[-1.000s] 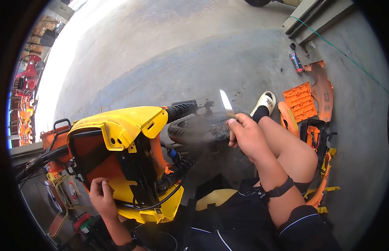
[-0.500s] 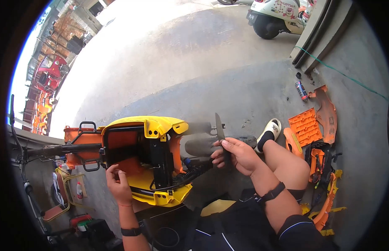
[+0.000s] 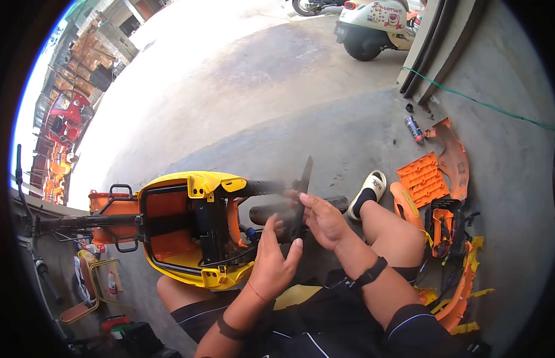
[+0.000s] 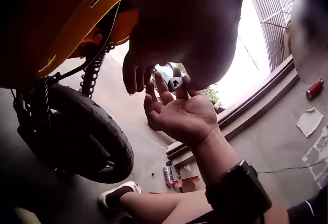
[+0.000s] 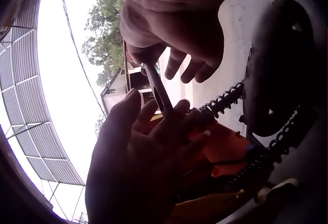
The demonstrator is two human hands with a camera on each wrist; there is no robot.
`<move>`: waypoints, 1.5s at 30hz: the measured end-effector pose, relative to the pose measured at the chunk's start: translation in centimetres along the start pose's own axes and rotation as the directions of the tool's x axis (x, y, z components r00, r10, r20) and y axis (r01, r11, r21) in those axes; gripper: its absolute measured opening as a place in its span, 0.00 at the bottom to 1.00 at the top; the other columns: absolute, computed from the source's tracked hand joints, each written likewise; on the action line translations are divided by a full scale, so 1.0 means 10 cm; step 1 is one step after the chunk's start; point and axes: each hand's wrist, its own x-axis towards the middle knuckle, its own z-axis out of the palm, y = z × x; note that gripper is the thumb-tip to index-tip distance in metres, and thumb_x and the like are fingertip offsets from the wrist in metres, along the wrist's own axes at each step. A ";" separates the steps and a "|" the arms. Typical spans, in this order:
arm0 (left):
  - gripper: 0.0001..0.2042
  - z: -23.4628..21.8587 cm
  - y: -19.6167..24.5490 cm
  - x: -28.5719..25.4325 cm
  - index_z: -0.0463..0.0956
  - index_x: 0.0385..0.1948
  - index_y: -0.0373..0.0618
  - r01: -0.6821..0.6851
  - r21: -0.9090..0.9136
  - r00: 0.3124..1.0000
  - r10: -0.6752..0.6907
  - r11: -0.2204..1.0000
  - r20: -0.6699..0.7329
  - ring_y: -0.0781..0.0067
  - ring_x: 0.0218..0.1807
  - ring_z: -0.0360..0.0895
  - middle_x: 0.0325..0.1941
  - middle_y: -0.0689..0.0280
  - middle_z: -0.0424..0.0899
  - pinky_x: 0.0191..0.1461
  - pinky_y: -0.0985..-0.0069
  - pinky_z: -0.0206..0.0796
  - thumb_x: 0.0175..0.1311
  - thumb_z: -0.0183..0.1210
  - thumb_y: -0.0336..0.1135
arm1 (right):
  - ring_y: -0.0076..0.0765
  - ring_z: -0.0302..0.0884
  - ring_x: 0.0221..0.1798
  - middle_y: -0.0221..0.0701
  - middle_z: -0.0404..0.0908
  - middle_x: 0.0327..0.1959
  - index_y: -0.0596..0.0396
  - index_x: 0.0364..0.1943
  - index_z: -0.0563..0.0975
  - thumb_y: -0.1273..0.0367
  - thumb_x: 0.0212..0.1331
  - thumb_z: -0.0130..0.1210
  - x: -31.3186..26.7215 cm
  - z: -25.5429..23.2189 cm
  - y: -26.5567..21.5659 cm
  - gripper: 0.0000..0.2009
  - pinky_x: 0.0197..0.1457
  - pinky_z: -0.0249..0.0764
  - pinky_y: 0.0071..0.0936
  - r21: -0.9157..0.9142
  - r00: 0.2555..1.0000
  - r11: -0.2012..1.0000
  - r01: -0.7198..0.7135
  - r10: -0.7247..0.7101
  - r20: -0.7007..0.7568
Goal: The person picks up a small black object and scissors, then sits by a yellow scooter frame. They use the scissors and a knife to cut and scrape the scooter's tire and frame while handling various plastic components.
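Observation:
My right hand (image 3: 326, 224) pinches a knife (image 3: 305, 173) with a dark handle, its blade pointing up and away from me. My left hand (image 3: 271, 262) is raised beside the handle, fingers extended and thumb apart, close to the handle's lower end. From the right wrist view, a long slot shows in the knife handle (image 5: 159, 91), and the left fingertips overlap its lower end. In the left wrist view the hands hide most of the knife. Just left of my hands lies a motorbike on its side, its yellow body shell (image 3: 197, 182) around an orange compartment (image 3: 170, 238).
The bike's rear wheel (image 4: 97, 131) and shock spring (image 5: 223, 101) are close by. Orange plastic panels (image 3: 420, 179) and a spray can (image 3: 414, 129) lie on the floor at right. A white scooter (image 3: 373, 27) stands at the far doorway, and a chair (image 3: 90, 286) is at left.
My left hand has moved right, from the yellow shell to beside the knife handle. My right hand still holds the knife, now slightly left and turned. The head view has shifted.

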 end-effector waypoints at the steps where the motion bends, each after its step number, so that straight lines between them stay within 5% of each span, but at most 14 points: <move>1: 0.27 0.10 -0.05 0.03 0.57 0.67 0.36 0.004 -0.007 1.000 -0.004 1.000 0.002 0.65 0.52 0.78 0.55 0.55 0.78 0.55 0.71 0.70 0.71 0.57 0.35 | 0.28 0.74 0.54 0.28 0.79 0.49 0.54 0.58 0.79 0.57 0.73 0.51 -0.02 -0.01 0.02 0.20 0.63 0.68 0.31 0.035 1.000 0.999 -0.012 0.012 0.001; 3: 0.22 0.25 -0.13 0.11 0.60 0.64 0.34 0.311 -0.515 0.946 -0.211 0.799 0.245 0.63 0.51 0.81 0.54 0.52 0.80 0.54 0.70 0.73 0.76 0.53 0.36 | 0.28 0.74 0.52 0.29 0.79 0.48 0.54 0.58 0.79 0.57 0.73 0.51 -0.05 -0.06 0.06 0.20 0.58 0.71 0.30 0.013 0.999 0.999 -0.034 0.034 0.006; 4: 0.15 0.30 -0.20 0.12 0.67 0.59 0.35 0.384 -0.576 0.916 -0.222 0.721 0.333 0.73 0.41 0.81 0.43 0.60 0.82 0.46 0.75 0.74 0.79 0.47 0.35 | 0.30 0.77 0.48 0.33 0.80 0.48 0.57 0.59 0.76 0.58 0.73 0.49 -0.08 -0.09 0.05 0.20 0.54 0.73 0.32 -0.032 0.996 0.995 -0.091 0.091 -0.003; 8: 0.12 0.38 -0.21 0.09 0.73 0.49 0.36 0.437 -0.611 0.896 -0.266 0.660 0.354 0.79 0.31 0.74 0.29 0.68 0.75 0.39 0.78 0.71 0.79 0.47 0.36 | 0.26 0.73 0.42 0.26 0.79 0.41 0.54 0.55 0.81 0.58 0.72 0.51 -0.12 -0.15 0.03 0.18 0.45 0.70 0.26 -0.122 0.991 0.984 -0.131 0.125 -0.053; 13: 0.12 0.39 -0.28 0.06 0.71 0.48 0.40 0.507 -0.629 0.854 -0.244 0.589 0.461 0.80 0.31 0.72 0.30 0.70 0.73 0.38 0.80 0.69 0.80 0.45 0.38 | 0.22 0.72 0.39 0.24 0.80 0.35 0.55 0.48 0.83 0.58 0.71 0.54 -0.08 -0.12 -0.06 0.16 0.42 0.67 0.24 -0.143 0.989 0.985 -0.098 0.080 -0.128; 16: 0.12 0.40 -0.30 -0.01 0.71 0.48 0.41 0.548 -0.622 0.827 -0.254 0.558 0.501 0.81 0.31 0.70 0.29 0.71 0.71 0.37 0.80 0.67 0.80 0.44 0.39 | 0.19 0.72 0.37 0.23 0.79 0.29 0.55 0.43 0.84 0.59 0.70 0.56 -0.07 -0.15 -0.10 0.14 0.45 0.66 0.24 -0.325 0.971 0.946 0.006 -0.083 -0.223; 20: 0.13 0.46 -0.36 -0.05 0.72 0.48 0.41 0.586 -0.650 0.806 -0.264 0.484 0.530 0.82 0.31 0.69 0.29 0.72 0.70 0.37 0.80 0.66 0.80 0.44 0.40 | 0.25 0.76 0.41 0.29 0.83 0.39 0.57 0.45 0.83 0.60 0.69 0.58 -0.01 -0.20 -0.08 0.14 0.50 0.70 0.26 -0.425 0.985 0.905 0.015 -0.086 -0.150; 24: 0.14 0.43 -0.31 -0.02 0.73 0.48 0.41 0.560 -0.686 0.826 -0.254 0.465 0.503 0.83 0.29 0.68 0.28 0.72 0.71 0.35 0.81 0.65 0.81 0.43 0.41 | 0.24 0.75 0.38 0.29 0.83 0.36 0.56 0.42 0.83 0.61 0.68 0.59 -0.08 -0.15 0.01 0.12 0.46 0.71 0.26 -0.303 0.973 0.944 -0.129 0.062 -0.223; 26: 0.16 0.35 -0.22 0.02 0.73 0.48 0.41 0.581 -0.773 0.810 -0.272 0.254 0.519 0.83 0.28 0.66 0.27 0.72 0.69 0.33 0.83 0.62 0.81 0.42 0.43 | 0.20 0.72 0.35 0.25 0.80 0.30 0.56 0.39 0.83 0.62 0.69 0.57 -0.10 -0.08 0.03 0.11 0.41 0.69 0.21 -0.207 0.968 0.959 -0.193 0.151 -0.202; 29: 0.17 0.37 -0.34 0.01 0.73 0.48 0.41 0.600 -0.729 0.800 -0.253 0.329 0.544 0.82 0.27 0.64 0.27 0.73 0.68 0.32 0.82 0.60 0.82 0.41 0.46 | 0.23 0.75 0.34 0.28 0.83 0.33 0.56 0.40 0.82 0.62 0.69 0.58 -0.04 -0.15 0.12 0.11 0.42 0.71 0.24 -0.249 0.969 0.965 -0.078 0.015 -0.245; 30: 0.17 0.37 -0.35 -0.02 0.74 0.47 0.41 0.608 -0.706 0.793 -0.234 0.363 0.563 0.83 0.27 0.62 0.26 0.73 0.67 0.31 0.82 0.57 0.82 0.41 0.45 | 0.22 0.74 0.32 0.25 0.81 0.31 0.55 0.39 0.82 0.62 0.69 0.57 -0.03 -0.10 0.09 0.11 0.40 0.70 0.22 -0.220 0.922 0.975 -0.014 -0.072 -0.380; 34: 0.18 0.39 -0.45 -0.22 0.74 0.48 0.41 0.617 -0.662 0.785 -0.267 0.425 0.560 0.83 0.29 0.63 0.29 0.72 0.69 0.33 0.84 0.58 0.82 0.40 0.46 | 0.20 0.73 0.30 0.23 0.78 0.27 0.54 0.37 0.82 0.61 0.70 0.57 0.06 -0.32 -0.12 0.11 0.37 0.69 0.22 -0.117 0.827 0.976 0.186 -0.220 -0.518; 38: 0.15 0.38 -0.57 -0.23 0.73 0.50 0.42 0.537 -0.711 0.843 -0.264 0.454 0.469 0.83 0.33 0.66 0.32 0.72 0.72 0.37 0.84 0.60 0.81 0.44 0.42 | 0.16 0.70 0.27 0.21 0.77 0.24 0.56 0.39 0.83 0.61 0.71 0.57 -0.04 -0.13 -0.02 0.13 0.33 0.68 0.19 -0.187 0.947 0.981 0.054 -0.110 -0.301; 45: 0.12 0.45 -0.53 -0.13 0.70 0.54 0.42 0.331 -0.728 0.942 -0.255 0.600 0.218 0.84 0.39 0.71 0.40 0.71 0.75 0.45 0.83 0.66 0.75 0.55 0.34 | 0.16 0.72 0.29 0.24 0.80 0.27 0.58 0.39 0.83 0.62 0.71 0.57 -0.10 0.00 0.19 0.12 0.34 0.69 0.18 -0.288 0.951 0.957 0.025 -0.112 -0.288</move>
